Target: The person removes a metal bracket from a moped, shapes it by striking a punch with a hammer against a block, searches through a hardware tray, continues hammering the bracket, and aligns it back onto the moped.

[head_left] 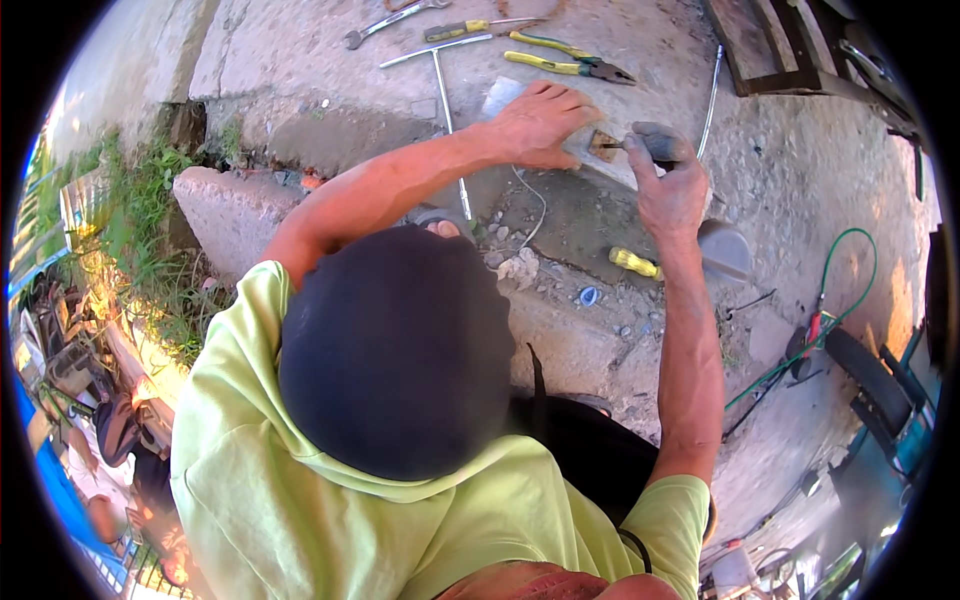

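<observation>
My left hand [545,122] rests palm down with its fingers spread, on or just above a pale flat piece [505,95]. My right hand [668,185] pinches a thin dark rod [614,146], its tip over a small brown square patch [602,147] on a light, flat surface. Dark grey covers the right fingertips, and I cannot make out whether that is dirt or part of a tool. Close to the right wrist lies a yellow screwdriver handle [635,263]. A large dark rounded shape [395,355] hides the ground between my arms.
Beyond my hands lie yellow-handled pliers [575,66], a screwdriver [460,30], a wrench [395,22] and a long T-handle [437,50]. A grey round container [724,250] stands beside my right forearm. Further right are a green cable [850,232] and a metal frame [800,80].
</observation>
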Demonstrator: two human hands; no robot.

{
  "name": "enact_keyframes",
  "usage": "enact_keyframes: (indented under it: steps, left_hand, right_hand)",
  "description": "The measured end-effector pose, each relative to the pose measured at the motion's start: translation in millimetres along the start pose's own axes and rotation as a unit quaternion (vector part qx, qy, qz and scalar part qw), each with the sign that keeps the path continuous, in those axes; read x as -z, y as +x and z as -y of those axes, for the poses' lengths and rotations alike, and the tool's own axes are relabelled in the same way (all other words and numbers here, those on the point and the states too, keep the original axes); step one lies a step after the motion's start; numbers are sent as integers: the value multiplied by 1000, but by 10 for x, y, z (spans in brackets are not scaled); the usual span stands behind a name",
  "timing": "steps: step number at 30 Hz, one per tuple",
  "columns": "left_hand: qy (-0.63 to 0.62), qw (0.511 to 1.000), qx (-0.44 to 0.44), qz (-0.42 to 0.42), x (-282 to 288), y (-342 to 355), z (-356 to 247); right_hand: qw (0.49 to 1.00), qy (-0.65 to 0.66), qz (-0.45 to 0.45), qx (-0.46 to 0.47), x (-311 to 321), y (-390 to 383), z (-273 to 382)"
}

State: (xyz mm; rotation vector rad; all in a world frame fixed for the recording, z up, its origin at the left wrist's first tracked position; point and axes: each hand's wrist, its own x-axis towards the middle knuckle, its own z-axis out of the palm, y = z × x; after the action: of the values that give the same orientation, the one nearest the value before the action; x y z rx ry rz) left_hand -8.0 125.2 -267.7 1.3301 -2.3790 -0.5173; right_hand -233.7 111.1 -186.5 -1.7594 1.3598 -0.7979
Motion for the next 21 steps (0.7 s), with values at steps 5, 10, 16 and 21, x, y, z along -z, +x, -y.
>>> enact_keyframes:
  steps: [5, 10, 16, 21]
  left_hand:
    - [3, 1000, 3, -2, 12, -26, 17]
    - [2, 1000, 0, -2, 26, 24, 12]
    - [-77, 995, 12, 58, 101, 132, -39]
    - [-229, 973, 0, 12, -288, 0, 390]
  right_hand:
    - [1000, 17, -4, 9, -28, -3, -34]
    - [999, -22, -35, 9, -75, -14, -14]
    - [999, -9, 20, -29, -185, -157, -33]
    - [997, -35, -60, -14, -274, -101, 37]
